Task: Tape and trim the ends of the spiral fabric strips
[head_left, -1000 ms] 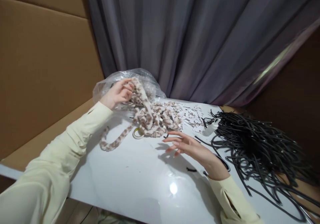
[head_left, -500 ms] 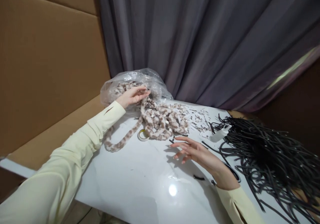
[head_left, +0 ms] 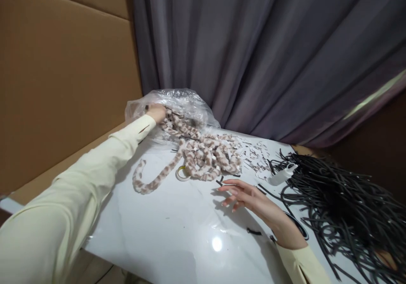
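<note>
My left hand reaches into the mouth of a clear plastic bag at the back left. Its fingers are hidden among fluffy brown-and-white strips inside, so I cannot see whether they grip one. A heap of the same fluffy strips lies on the table in front of the bag, and one strip curves out to the left. My right hand hovers over the table, fingers apart and holding nothing. Close to its fingertips are short black cord pieces.
A roll of tape lies beside the fluffy heap. To the right are a white squeeze bottle and a large pile of black cords. Small scraps litter the back of the white table. Cardboard stands left, a grey curtain behind.
My left hand has moved left and deeper into the bag, away from the strip by the bag's opening. My right hand has stayed nearly still. The view has shifted slightly.
</note>
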Available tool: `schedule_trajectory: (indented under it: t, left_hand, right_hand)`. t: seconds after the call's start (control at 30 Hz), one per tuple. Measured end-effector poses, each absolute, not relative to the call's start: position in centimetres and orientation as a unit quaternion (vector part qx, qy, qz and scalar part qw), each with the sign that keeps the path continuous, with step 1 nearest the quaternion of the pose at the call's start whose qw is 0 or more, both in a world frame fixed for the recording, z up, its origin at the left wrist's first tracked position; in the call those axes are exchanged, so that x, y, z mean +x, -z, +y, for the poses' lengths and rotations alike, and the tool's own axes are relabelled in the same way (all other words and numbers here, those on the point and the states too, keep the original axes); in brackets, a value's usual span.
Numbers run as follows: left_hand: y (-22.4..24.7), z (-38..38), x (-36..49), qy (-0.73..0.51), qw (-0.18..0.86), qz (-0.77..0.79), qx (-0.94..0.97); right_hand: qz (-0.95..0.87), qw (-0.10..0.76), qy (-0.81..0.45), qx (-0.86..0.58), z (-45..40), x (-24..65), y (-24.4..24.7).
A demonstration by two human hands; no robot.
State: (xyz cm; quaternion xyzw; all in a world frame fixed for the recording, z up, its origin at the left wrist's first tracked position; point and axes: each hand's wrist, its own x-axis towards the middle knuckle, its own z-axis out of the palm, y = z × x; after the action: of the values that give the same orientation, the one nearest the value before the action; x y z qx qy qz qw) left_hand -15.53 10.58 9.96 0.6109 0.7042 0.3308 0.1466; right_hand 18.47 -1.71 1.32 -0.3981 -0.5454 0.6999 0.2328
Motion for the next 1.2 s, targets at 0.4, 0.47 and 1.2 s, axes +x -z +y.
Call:
schedule_trajectory:
  t: [0.4, 0.47, 1.2]
  left_hand:
    - [2.9, -0.1, -12.7, -0.1, 0.056, 0.706, 0.699]
    - [3.0, 0.4, -13.4, -0.106, 0.064, 0.696, 0.707]
    - [-0.9, -11.2, -6.2, -0.077, 0.149, 0.471, 0.866]
  right_hand:
    - [-0.559, 0.199, -0.678, -0.434, -2.6, 17.0, -2.0]
    - [-0.559, 0.2, -0.682, -0.427, -2.8, 16.9, -2.0]
    - [-0.355, 0.281, -0.843, -0.291, -4.7, 10.8, -2.4]
